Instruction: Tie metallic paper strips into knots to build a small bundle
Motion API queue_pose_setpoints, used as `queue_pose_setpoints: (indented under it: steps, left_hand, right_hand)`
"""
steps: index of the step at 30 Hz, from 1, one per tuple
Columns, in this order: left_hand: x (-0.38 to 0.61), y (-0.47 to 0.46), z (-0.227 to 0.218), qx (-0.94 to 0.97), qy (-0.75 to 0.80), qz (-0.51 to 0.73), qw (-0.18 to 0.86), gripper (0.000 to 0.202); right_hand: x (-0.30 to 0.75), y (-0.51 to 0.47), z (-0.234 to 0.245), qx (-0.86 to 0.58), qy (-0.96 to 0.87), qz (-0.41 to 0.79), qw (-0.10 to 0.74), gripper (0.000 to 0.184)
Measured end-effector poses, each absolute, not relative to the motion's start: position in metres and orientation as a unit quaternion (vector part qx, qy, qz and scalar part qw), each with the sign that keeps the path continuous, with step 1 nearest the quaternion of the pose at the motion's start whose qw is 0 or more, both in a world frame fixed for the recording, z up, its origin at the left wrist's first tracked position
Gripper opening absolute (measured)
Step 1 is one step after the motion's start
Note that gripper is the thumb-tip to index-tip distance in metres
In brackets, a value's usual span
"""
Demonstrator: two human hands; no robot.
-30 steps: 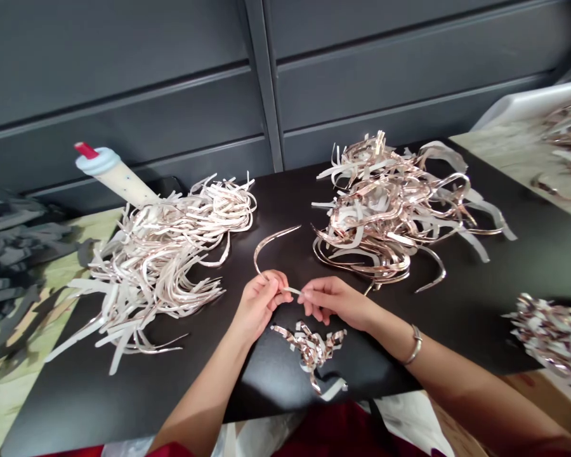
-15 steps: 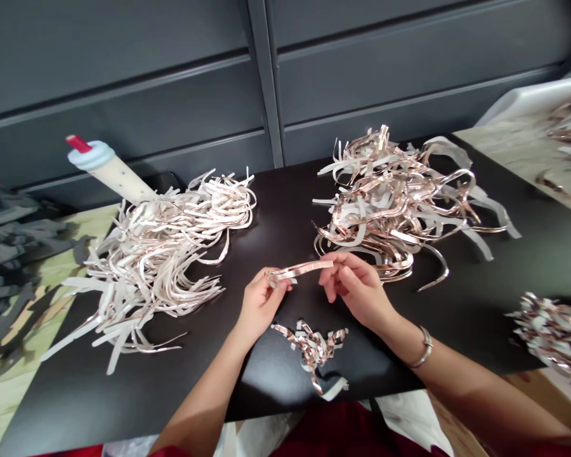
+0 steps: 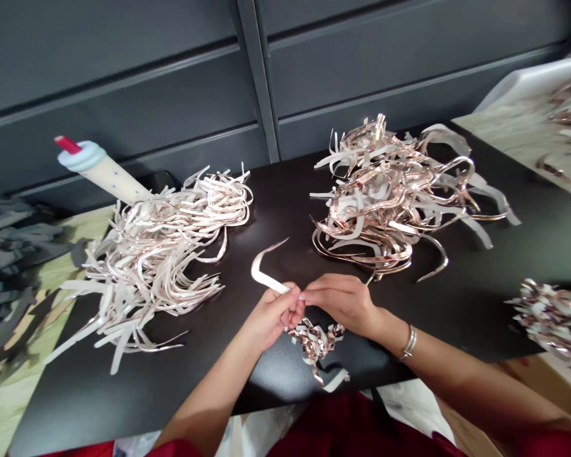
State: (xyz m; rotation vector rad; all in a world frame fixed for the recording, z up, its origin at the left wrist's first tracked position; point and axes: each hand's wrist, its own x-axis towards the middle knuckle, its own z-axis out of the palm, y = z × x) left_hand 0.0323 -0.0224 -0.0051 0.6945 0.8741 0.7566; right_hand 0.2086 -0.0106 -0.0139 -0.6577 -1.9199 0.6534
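Observation:
A curled white strip is pinched at its lower end by my left hand, its free end pointing up and away. My right hand has its fingertips closed at that same end, touching the left fingers, and seems to grip the strip's tip. Below the hands lies a small heap of short rose-gold and white scraps, partly covered by the left fingers. To the left spreads a pile of long white strips with rose-gold edges. Beyond my right hand is a looser pile of shiny rose-gold and white strips.
A cream bottle-shaped item with a pale blue lid leans behind the left pile. The black table backs onto a grey panelled wall. More scraps sit at the right edge, dark grey pieces at far left.
My right hand has moved left and down to meet my left hand. The strip, earlier stretched rose-gold side up between the hands, now shows white and points away. The view shifted slightly.

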Motion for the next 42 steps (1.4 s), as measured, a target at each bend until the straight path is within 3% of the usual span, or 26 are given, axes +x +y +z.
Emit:
queue_pose_setpoints:
  steps: [4, 8, 17, 22, 29, 37, 42]
  left_hand:
    - [0.032, -0.021, -0.004, 0.426, 0.485, 0.414, 0.642, 0.033]
    - [0.030, -0.020, 0.000, 0.554, 0.522, 0.397, 0.513, 0.034]
    - [0.032, -0.025, -0.004, 0.692, 0.499, 0.373, 0.366, 0.018]
    - [0.033, -0.029, -0.003, 0.722, 0.493, 0.354, 0.333, 0.023]
    - [0.036, -0.029, -0.006, 0.724, 0.487, 0.357, 0.333, 0.026]
    - [0.033, -0.027, -0.011, 0.672, 0.528, 0.361, 0.373, 0.026]
    - [0.034, -0.030, -0.008, 0.707, 0.516, 0.358, 0.326, 0.024]
  right_hand:
    - [0.205, -0.010, -0.015, -0.363, -0.752, 0.260, 0.485, 0.016]
    - [0.203, -0.010, -0.015, -0.372, -0.762, 0.254, 0.466, 0.018]
    - [0.202, -0.011, -0.020, -0.382, -0.827, 0.161, 0.381, 0.026]
    - [0.200, -0.012, -0.018, -0.386, -0.845, 0.129, 0.345, 0.028]
    - [0.194, -0.011, -0.021, -0.414, -0.826, 0.124, 0.363, 0.025]
    - [0.201, -0.008, -0.021, -0.425, -0.753, 0.291, 0.410, 0.016]
    - [0.201, -0.012, -0.023, -0.387, -0.818, 0.169, 0.391, 0.018]
